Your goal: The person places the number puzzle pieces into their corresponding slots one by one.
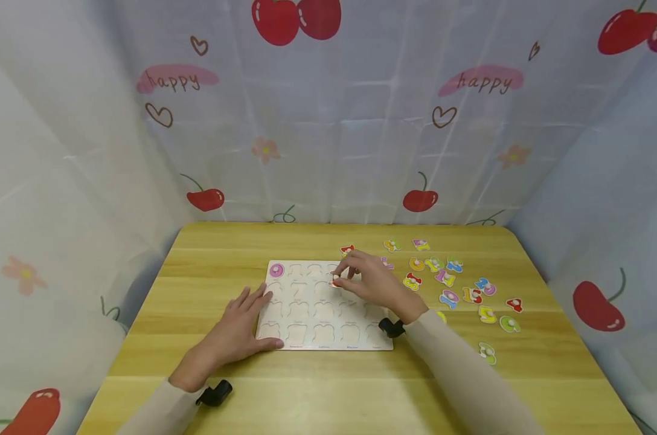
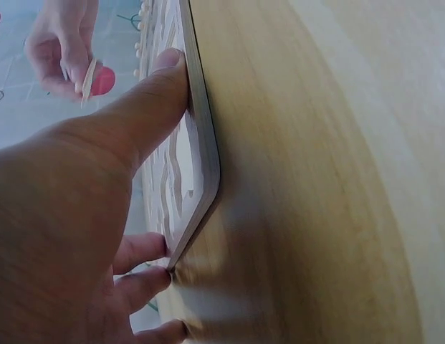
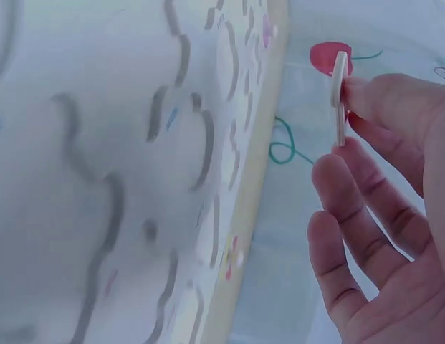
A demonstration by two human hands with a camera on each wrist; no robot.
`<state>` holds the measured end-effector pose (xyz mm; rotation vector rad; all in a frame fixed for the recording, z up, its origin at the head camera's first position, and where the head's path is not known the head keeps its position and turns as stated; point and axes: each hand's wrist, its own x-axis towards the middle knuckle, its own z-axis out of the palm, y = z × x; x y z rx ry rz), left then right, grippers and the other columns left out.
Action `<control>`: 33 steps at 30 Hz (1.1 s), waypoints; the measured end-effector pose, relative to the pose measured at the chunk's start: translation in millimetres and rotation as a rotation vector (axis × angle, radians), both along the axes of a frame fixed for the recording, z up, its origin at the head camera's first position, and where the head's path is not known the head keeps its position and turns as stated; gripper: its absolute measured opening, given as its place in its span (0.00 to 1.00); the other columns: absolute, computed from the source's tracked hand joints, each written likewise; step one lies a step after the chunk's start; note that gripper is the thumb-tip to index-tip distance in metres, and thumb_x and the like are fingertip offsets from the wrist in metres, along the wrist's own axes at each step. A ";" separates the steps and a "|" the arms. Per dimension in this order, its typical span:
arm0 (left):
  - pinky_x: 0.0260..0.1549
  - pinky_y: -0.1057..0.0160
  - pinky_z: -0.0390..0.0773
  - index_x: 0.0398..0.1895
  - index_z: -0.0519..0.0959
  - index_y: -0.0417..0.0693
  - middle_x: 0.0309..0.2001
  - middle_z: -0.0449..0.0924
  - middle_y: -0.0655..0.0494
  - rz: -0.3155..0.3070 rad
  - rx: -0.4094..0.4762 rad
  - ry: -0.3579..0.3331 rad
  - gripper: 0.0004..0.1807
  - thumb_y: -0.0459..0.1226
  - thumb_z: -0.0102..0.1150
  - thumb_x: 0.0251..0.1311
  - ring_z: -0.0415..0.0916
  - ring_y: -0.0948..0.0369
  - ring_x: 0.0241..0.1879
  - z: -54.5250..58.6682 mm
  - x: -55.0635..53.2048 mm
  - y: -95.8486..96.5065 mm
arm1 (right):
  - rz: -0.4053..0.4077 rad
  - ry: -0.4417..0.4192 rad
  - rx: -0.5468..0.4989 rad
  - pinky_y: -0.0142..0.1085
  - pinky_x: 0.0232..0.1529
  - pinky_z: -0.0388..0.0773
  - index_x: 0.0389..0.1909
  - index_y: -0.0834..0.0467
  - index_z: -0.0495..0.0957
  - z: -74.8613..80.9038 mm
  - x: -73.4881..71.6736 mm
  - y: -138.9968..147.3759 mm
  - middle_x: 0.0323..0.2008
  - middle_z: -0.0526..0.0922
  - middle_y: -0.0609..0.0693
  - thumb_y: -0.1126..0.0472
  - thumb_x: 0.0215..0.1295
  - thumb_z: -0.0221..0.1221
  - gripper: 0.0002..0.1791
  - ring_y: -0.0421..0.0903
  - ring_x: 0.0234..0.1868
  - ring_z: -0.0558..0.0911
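Observation:
A white wooden puzzle board with rows of cut-out recesses lies on the table, a round purple piece sitting in its far left recess. My left hand is spread along the board's left side; its thumb presses the near edge and its other fingers touch the left edge. Over the board's upper middle, my right hand pinches a thin puzzle piece between thumb and fingers. That piece stands edge-on above the board in the right wrist view, so its shape is hidden there.
Several colourful knobbed pieces lie scattered to the right of the board, among them a red one, a green one and a yellow one. A cherry-patterned curtain hangs behind and beside the wooden table.

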<state>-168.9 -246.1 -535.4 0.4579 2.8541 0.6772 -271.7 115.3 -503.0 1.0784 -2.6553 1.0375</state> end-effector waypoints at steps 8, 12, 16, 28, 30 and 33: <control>0.89 0.18 0.53 0.93 0.64 0.43 0.96 0.53 0.41 0.012 0.004 -0.033 0.67 0.69 0.83 0.62 0.47 0.27 0.94 -3.1 1.8 3.0 | -0.014 -0.040 0.038 0.39 0.48 0.85 0.51 0.54 0.93 -3.8 -22.2 -39.5 0.49 0.92 0.54 0.58 0.79 0.77 0.07 0.45 0.41 0.90; 0.87 0.16 0.53 0.93 0.64 0.41 0.96 0.54 0.39 0.009 0.010 -0.027 0.67 0.69 0.83 0.62 0.47 0.26 0.94 -3.7 2.4 3.6 | -0.034 -0.114 0.055 0.35 0.46 0.83 0.51 0.53 0.94 -11.1 -28.6 -56.6 0.51 0.92 0.51 0.57 0.80 0.76 0.06 0.40 0.39 0.87; 0.87 0.16 0.54 0.93 0.64 0.40 0.96 0.53 0.38 0.004 0.003 -0.033 0.67 0.68 0.83 0.63 0.48 0.25 0.94 -3.0 3.0 3.0 | -0.057 -0.198 0.069 0.34 0.46 0.85 0.51 0.51 0.94 -19.8 -32.9 -78.8 0.51 0.91 0.49 0.57 0.82 0.74 0.04 0.40 0.41 0.84; 0.88 0.17 0.54 0.93 0.63 0.38 0.96 0.53 0.36 -0.020 -0.007 -0.012 0.66 0.66 0.83 0.64 0.48 0.24 0.93 3.3 -3.4 -1.0 | -0.210 -0.221 0.102 0.41 0.56 0.88 0.52 0.53 0.95 -30.6 -36.9 -123.2 0.53 0.88 0.51 0.56 0.85 0.71 0.07 0.45 0.48 0.85; 0.88 0.17 0.54 0.92 0.63 0.38 0.96 0.53 0.36 -0.021 -0.005 -0.010 0.66 0.66 0.83 0.64 0.48 0.24 0.93 4.5 -2.8 -1.2 | -0.214 -0.227 0.099 0.41 0.56 0.88 0.51 0.54 0.95 -28.6 -35.7 -123.1 0.52 0.88 0.51 0.57 0.84 0.72 0.06 0.45 0.49 0.85; 0.88 0.17 0.54 0.92 0.63 0.37 0.96 0.53 0.36 -0.026 -0.004 -0.011 0.67 0.66 0.83 0.63 0.48 0.23 0.93 5.3 -1.4 -1.0 | -0.205 -0.235 0.104 0.40 0.57 0.88 0.50 0.54 0.96 -27.6 -33.4 -121.8 0.52 0.88 0.50 0.59 0.84 0.72 0.06 0.45 0.50 0.86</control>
